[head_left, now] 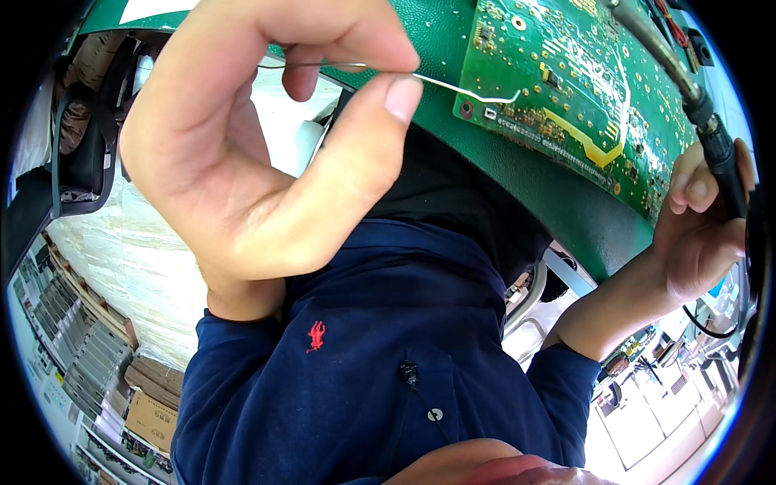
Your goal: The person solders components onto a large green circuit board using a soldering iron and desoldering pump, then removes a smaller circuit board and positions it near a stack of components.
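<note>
The left hand pinches a wire over the near-left corner of the circuit board on the counter, the right hand grips a soldering iron, and soldering appears in progress, completed extent indeterminable.

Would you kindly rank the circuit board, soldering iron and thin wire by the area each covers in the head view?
1. Circuit board, the largest
2. Soldering iron, long but slender
3. Thin wire, the smallest

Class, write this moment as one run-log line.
left hand: pinching thin wire | wire's bent end: over circuit board, contact unclear | right hand: holding soldering iron | board: on green table
</note>
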Motion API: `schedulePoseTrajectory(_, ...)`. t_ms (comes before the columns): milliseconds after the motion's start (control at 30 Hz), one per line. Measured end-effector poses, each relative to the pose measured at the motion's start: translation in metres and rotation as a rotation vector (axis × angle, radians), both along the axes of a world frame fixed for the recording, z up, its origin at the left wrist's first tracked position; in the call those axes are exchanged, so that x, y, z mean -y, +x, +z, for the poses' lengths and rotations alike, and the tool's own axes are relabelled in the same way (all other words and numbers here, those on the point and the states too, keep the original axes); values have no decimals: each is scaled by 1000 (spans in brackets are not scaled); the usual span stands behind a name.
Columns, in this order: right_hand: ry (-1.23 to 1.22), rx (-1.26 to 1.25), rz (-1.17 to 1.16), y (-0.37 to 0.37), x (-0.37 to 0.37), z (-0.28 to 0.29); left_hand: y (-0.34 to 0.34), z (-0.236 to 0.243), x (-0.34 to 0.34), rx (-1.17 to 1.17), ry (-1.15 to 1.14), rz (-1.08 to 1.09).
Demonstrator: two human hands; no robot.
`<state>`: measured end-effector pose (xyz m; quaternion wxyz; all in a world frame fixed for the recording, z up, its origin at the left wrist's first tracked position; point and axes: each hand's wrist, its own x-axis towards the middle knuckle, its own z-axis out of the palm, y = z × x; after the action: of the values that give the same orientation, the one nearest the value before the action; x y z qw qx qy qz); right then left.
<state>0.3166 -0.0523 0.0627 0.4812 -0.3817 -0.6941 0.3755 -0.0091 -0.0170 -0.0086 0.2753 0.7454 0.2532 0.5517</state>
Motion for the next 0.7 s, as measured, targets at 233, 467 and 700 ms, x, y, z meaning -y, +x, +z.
schedulePoseTrajectory(233,36,-39,-23,15,10,2,1,-2,-2,-9,-10,-3)
schedulePoseTrajectory(467,249,140,81,-5,16,1,3,0,-3,-81,22,-24)
schedulePoseTrajectory(700,277,431,98,-32,17,18,3,4,2,-93,-55,-14)
